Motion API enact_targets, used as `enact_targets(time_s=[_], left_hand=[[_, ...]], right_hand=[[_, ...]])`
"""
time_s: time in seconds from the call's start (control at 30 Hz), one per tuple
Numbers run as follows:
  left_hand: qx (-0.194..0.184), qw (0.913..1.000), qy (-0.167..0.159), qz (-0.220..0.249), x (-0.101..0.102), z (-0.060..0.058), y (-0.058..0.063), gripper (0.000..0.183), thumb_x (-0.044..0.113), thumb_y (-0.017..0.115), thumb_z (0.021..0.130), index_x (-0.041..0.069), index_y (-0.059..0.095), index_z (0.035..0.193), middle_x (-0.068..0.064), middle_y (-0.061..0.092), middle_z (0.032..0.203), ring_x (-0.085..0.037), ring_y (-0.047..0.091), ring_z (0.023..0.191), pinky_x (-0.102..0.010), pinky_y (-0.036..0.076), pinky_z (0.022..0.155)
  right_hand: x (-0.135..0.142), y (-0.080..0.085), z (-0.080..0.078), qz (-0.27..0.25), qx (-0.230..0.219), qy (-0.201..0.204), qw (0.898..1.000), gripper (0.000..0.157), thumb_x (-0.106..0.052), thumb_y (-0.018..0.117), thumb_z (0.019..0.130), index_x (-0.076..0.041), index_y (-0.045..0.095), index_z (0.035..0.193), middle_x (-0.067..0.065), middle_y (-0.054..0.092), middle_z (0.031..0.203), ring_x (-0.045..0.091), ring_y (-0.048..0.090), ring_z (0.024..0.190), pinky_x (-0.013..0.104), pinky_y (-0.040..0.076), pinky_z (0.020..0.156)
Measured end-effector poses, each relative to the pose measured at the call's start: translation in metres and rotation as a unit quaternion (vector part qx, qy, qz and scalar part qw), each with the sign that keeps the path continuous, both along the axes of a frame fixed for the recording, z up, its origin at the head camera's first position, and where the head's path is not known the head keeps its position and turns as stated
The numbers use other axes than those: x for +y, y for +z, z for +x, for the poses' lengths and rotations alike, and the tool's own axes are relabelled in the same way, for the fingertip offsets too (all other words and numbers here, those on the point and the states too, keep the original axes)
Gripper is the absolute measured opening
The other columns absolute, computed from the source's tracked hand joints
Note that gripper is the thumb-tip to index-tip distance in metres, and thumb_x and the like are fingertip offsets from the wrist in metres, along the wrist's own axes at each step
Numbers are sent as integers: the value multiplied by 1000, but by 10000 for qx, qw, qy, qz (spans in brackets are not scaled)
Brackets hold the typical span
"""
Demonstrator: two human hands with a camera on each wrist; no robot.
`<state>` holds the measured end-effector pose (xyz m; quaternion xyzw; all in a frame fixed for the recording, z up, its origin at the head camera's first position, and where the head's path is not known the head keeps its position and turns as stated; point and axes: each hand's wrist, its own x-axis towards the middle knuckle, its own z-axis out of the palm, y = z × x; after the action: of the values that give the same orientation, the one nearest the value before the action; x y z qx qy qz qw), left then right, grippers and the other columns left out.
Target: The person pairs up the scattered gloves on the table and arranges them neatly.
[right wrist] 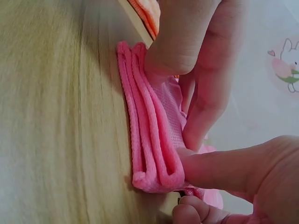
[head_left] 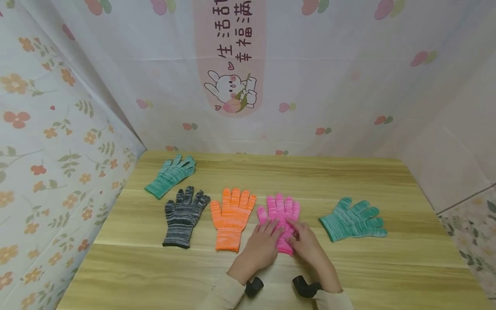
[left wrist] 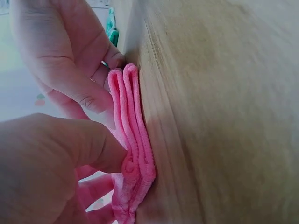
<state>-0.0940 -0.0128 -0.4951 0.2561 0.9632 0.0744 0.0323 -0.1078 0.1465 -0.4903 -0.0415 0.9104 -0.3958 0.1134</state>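
Note:
Two stacked pink knit gloves (head_left: 284, 209) lie flat on the table, fingers pointing away; their layered cuffs (left wrist: 133, 126) face the wrist cameras. My left hand (head_left: 262, 245) rests on the left side of the gloves with extended fingers. In the left wrist view its thumb touches the cuff. From the right side, my right hand (head_left: 308, 245) touches the gloves, index finger stretched over them. The right wrist view shows its thumb (right wrist: 219, 170) against the cuff edge; its other fingers are partly hidden.
An orange glove (head_left: 232, 219) and a dark grey striped glove (head_left: 186, 217) lie to the left. One teal glove (head_left: 170, 174) is at the far left, another teal glove (head_left: 352, 218) to the right. Patterned curtains stand behind the wooden table (head_left: 155, 275).

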Motion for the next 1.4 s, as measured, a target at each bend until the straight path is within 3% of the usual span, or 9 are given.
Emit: enact_targets(time_s=[0.4,0.6,0.73,0.93,1.13,1.4], left_hand=[[-87,9938,325,1060,-8,3,-4,45,15,55,89,12,50,134,-7,41,145,-27,35,136,-46,34,109],[9,9916,470,1206,-5,23,5,39,8,54,90,8,55,129,-10,46,141,-28,40,132,-48,34,107],[-242,9898,617,1262,-7,35,6,42,2,54,87,6,55,130,-8,47,140,-26,42,131,-41,37,106],[-482,9846,808,1472,-15,38,-5,42,2,51,90,9,54,131,-1,45,142,-20,43,131,-36,40,104],[-599,9803,871,1669,-18,39,-3,42,3,54,87,8,55,129,-2,47,140,-20,45,128,-37,42,103],[-632,9795,930,1674,-17,38,-1,42,3,52,87,6,55,129,-5,49,138,-21,46,126,-38,41,104]], right_hand=[[-6,1,-2,80,-39,-115,9999,50,-7,64,82,-6,53,131,9,45,84,17,42,72,26,35,59],[-4,-1,-2,114,-73,-148,9998,53,-8,65,82,-8,51,134,8,46,86,17,43,75,26,36,61],[0,-3,-1,58,-43,-104,9999,55,-7,66,82,-7,50,134,8,46,86,17,43,75,26,36,62],[3,-3,-1,-107,-38,-41,9999,58,-6,66,80,-5,48,135,7,45,86,16,41,74,25,36,63],[3,-4,2,-145,107,-69,9998,60,-8,68,77,-6,50,134,7,46,87,15,42,76,24,37,64],[24,-5,5,-1042,-112,490,9933,58,-12,64,86,-6,42,139,12,54,100,13,48,79,20,43,65]])
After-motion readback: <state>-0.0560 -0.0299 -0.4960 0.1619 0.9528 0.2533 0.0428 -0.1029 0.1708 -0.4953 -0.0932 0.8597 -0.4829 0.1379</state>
